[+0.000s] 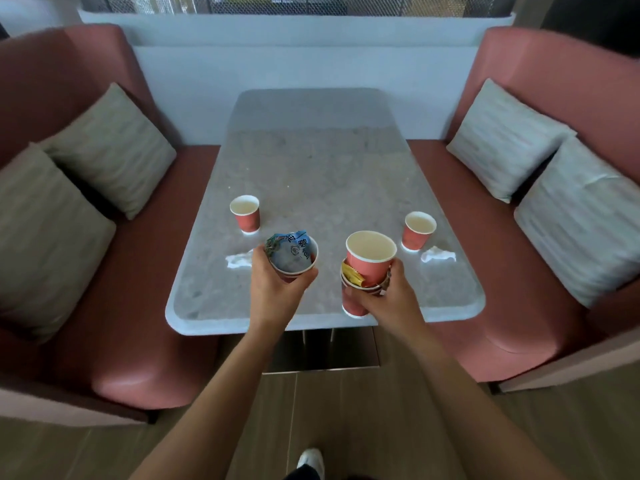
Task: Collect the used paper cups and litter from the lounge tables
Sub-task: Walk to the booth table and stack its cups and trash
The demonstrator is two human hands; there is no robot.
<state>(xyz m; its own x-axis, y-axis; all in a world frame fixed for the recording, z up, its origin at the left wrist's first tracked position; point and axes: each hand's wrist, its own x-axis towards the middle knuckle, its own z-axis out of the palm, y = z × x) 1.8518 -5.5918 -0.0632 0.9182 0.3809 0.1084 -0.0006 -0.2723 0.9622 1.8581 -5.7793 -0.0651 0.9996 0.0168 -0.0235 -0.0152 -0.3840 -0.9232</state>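
My left hand [277, 289] grips a red paper cup [294, 259] stuffed with a crumpled blue wrapper, held above the near part of the grey stone table [322, 161]. My right hand [384, 292] grips a stack of red cups [369, 261] with a yellow wrapper tucked between them. Two more red cups stand on the table: one on the left [246, 213], one on the right [418, 230]. A crumpled white tissue [239, 260] lies just left of my left hand. Another tissue [437, 255] lies beside the right cup.
Pink booth sofas flank the table, the left one [114, 341] with beige cushions, the right one [485, 306] with pale cushions. A white partition [304, 64] closes the far end. Wooden floor and my white shoe [310, 460] are below.
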